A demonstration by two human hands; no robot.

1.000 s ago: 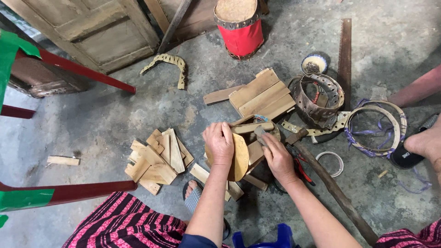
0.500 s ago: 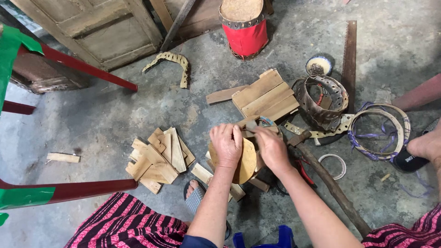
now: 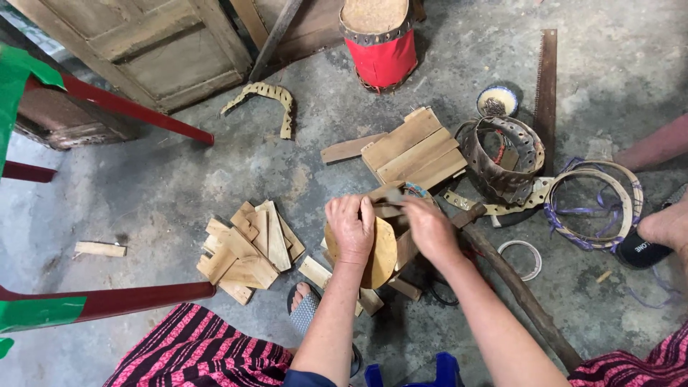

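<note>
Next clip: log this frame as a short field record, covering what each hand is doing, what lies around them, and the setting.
Setting: concrete floor, seen from above.
Left hand: left hand grips the top edge of a round wooden disc held upright.
Right hand: right hand closed on a thin wooden strip beside the disc.
Left of the hands: pile of wooden offcuts.
Behind the hands: stacked planks, red drum.
Right: perforated metal band, hoop with purple string, handsaw.
Others: another person's foot at the right edge.

Pale matt wooden disc [image 3: 381, 252], rough grey concrete floor [image 3: 179, 179], rusty metal saw [image 3: 547, 79]
</note>
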